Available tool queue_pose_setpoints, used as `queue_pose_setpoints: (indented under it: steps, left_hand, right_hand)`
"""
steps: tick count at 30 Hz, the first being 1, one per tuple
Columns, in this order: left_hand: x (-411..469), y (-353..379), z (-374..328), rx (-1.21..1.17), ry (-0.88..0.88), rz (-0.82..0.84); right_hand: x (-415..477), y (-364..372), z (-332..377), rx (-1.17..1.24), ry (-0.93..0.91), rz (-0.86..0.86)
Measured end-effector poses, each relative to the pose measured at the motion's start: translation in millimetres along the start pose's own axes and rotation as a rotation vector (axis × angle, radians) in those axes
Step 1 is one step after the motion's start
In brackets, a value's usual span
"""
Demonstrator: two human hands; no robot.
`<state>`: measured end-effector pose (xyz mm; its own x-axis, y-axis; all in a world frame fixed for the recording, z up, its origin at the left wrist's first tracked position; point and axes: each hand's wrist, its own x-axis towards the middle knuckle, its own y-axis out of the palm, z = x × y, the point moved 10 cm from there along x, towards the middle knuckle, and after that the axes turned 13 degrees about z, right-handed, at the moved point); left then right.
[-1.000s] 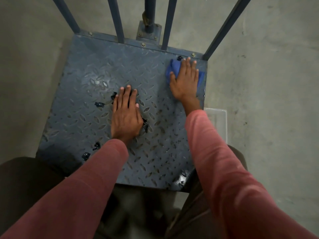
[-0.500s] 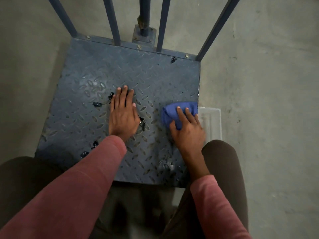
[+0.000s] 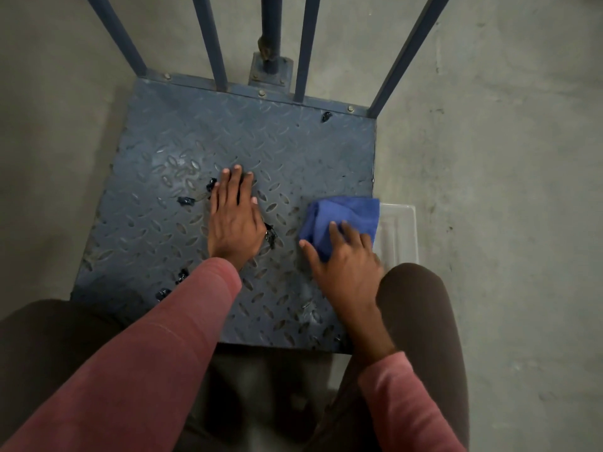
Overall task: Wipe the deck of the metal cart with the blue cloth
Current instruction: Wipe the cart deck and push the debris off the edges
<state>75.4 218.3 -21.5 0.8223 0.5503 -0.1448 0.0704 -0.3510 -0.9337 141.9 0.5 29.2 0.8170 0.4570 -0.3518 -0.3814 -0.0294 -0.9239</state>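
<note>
Pressing one blue cloth (image 3: 346,213) against the deck (image 3: 293,151) of a metal cart (image 3: 156,249), a person leans over the surface with both arms in pink sleeves (image 3: 156,370). The right hand (image 3: 346,262) lies flat on the near part of the cloth, fingers extended and thumb spread to the side, its grip released rather than clenched. The cloth sits bunched at the deck's right edge, about midway along it, its far corner reaching that edge. The left hand (image 3: 235,223) rests palm down near the middle of the deck, fingers straight and close together, holding nothing. The deck is blue-grey tread plate. Six dark blobs (image 3: 186,200) can be counted on it: two just left of the left hand's fingers, one beside its wrist, two near the left sleeve and one at the far right corner. Five blue bars (image 3: 208,40) rise from the far edge, the middle one from a bolted bracket. One clear tray (image 3: 401,230) stands on the concrete floor (image 3: 505,190), just beside the cart's right side.
</note>
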Motion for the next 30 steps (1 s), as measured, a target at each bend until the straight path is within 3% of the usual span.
queue_pose_setpoints:
  steps: [3,9,17,21,24,26,30]
  left_hand:
    - [1,1,0,0.007,-0.002,0.0]
    - [0,0,-1,0.013,-0.002,0.003]
    - [-1,0,-1,0.017,-0.003,0.009]
    - [-1,0,0,0.014,0.0,0.011]
    - [-1,0,0,0.0,0.008,0.001]
    - [-1,0,0,-0.007,0.012,-0.004]
    - [0,-1,0,0.005,0.008,-0.011]
  right_hand:
    - [-3,-3,-4,0.049,0.027,-0.032]
    - [12,-1,-4,0.177,0.04,0.063]
    - [13,-42,-57,0.804,-0.008,-0.292]
    - [15,-107,-55,0.974,-0.104,-0.593]
    - [8,-133,-45,1.0,-0.194,-0.712]
    - [2,-131,-36,0.949,-0.256,-0.705]
    - [10,-91,-40,1.006,-0.209,-0.496]
